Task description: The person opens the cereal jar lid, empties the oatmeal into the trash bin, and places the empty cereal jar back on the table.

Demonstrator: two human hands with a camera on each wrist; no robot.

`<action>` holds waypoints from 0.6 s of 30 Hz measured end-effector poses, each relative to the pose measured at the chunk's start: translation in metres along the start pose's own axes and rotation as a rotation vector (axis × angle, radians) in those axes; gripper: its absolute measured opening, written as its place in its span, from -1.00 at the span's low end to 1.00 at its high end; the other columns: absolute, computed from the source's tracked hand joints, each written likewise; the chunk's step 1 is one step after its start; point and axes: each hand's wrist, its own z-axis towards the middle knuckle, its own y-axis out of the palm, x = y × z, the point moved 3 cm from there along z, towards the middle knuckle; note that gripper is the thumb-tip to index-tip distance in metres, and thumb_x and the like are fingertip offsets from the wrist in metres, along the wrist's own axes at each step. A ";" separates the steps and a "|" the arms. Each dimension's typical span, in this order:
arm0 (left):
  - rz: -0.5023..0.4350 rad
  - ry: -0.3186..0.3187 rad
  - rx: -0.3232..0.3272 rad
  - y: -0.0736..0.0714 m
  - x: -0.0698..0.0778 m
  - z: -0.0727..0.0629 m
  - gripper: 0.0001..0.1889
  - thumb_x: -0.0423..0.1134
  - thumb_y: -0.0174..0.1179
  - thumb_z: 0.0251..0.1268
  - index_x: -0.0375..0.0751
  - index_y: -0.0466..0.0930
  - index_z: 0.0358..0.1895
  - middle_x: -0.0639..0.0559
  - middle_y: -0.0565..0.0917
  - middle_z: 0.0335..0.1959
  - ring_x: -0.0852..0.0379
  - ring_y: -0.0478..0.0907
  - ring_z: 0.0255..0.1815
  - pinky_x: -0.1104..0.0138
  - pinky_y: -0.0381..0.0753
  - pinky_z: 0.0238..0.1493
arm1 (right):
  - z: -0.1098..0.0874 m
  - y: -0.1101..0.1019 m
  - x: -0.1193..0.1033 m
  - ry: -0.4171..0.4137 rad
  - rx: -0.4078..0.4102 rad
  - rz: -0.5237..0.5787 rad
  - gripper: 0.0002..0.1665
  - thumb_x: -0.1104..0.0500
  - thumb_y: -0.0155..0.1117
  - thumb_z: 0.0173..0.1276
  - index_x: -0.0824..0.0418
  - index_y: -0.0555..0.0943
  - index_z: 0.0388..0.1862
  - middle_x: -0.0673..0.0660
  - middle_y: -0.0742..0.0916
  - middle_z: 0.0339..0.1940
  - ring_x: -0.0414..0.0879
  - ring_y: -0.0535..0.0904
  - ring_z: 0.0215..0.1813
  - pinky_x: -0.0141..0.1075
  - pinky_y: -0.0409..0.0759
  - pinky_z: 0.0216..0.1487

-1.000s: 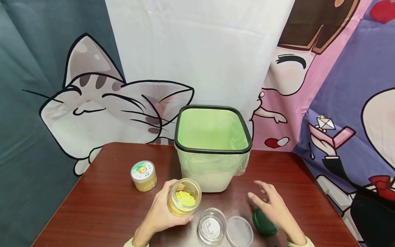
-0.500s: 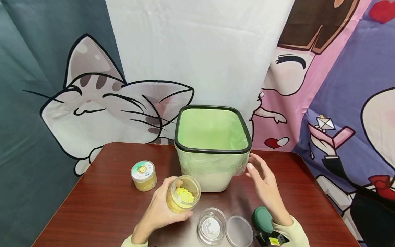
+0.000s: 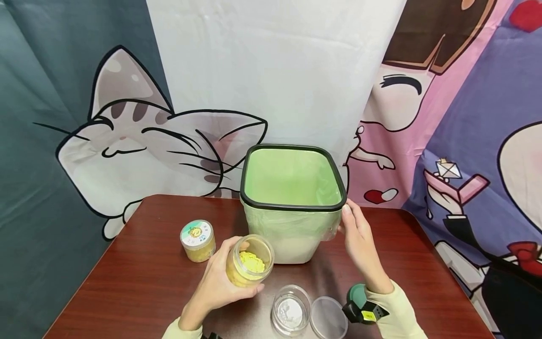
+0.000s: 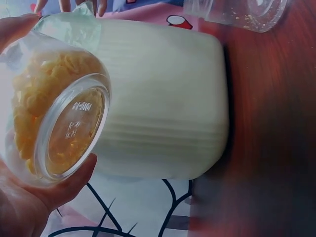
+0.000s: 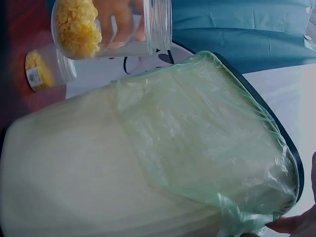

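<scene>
My left hand (image 3: 220,282) grips a clear plastic jar (image 3: 238,263) from its left side. The lidless jar tilts with its mouth toward the head camera, and yellow flaky pieces (image 4: 49,84) lie inside. In front of the light green bin (image 3: 279,240), the jar hangs above the table. A translucent green bag (image 5: 177,128) lines the bin, folded over its black rim. My right hand (image 3: 359,235) is at the rim's near right corner, beside the bag's bunched end (image 5: 242,217). Its fingers look fairly straight; some are hidden behind the corner.
A closed jar (image 3: 198,241) with a printed lid stands on the left of the table. Near the front are an open clear container (image 3: 290,310), a translucent disc (image 3: 328,316) and a round green item (image 3: 357,294), partly hidden by the right wrist. A printed cloth hangs behind.
My right hand has moved from above the green item up to the bin's right corner. The left hand has raised the jar slightly, still holding it tilted.
</scene>
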 end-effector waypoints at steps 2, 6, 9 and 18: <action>0.005 -0.009 -0.001 -0.001 0.000 0.001 -0.05 0.09 0.54 -0.52 -0.04 0.32 0.16 0.12 0.58 -0.13 0.15 0.53 -0.13 0.36 0.42 -0.09 | 0.002 0.001 -0.002 0.007 0.010 -0.011 -0.48 -0.06 -0.21 0.47 0.15 0.30 0.29 0.08 0.54 0.02 -0.19 0.51 -0.05 -0.44 0.52 -0.08; 0.008 -0.010 -0.006 -0.003 0.003 0.004 -0.06 0.11 0.53 -0.51 -0.04 0.33 0.15 0.13 0.58 -0.12 0.15 0.53 -0.13 0.34 0.44 -0.10 | 0.004 0.002 -0.003 -0.005 0.012 -0.060 -0.50 -0.05 -0.23 0.48 0.14 0.30 0.29 0.14 0.55 -0.02 -0.17 0.49 -0.06 -0.46 0.46 -0.06; 0.008 0.004 -0.006 -0.004 0.005 0.007 -0.06 0.11 0.53 -0.51 -0.01 0.32 0.16 0.14 0.58 -0.12 0.16 0.52 -0.13 0.34 0.44 -0.10 | 0.006 0.003 -0.003 -0.020 0.016 -0.080 -0.51 -0.04 -0.26 0.50 0.14 0.31 0.27 0.22 0.56 -0.23 -0.07 0.52 -0.24 -0.40 0.47 -0.16; -0.002 0.008 -0.014 -0.008 0.010 0.017 -0.07 0.09 0.53 -0.50 0.00 0.31 0.16 0.14 0.58 -0.10 0.16 0.52 -0.10 0.39 0.42 -0.07 | 0.016 0.007 0.003 0.044 0.049 0.047 -0.42 -0.13 -0.30 0.48 0.14 0.27 0.32 0.02 0.46 0.15 -0.23 0.34 0.10 -0.41 0.38 0.04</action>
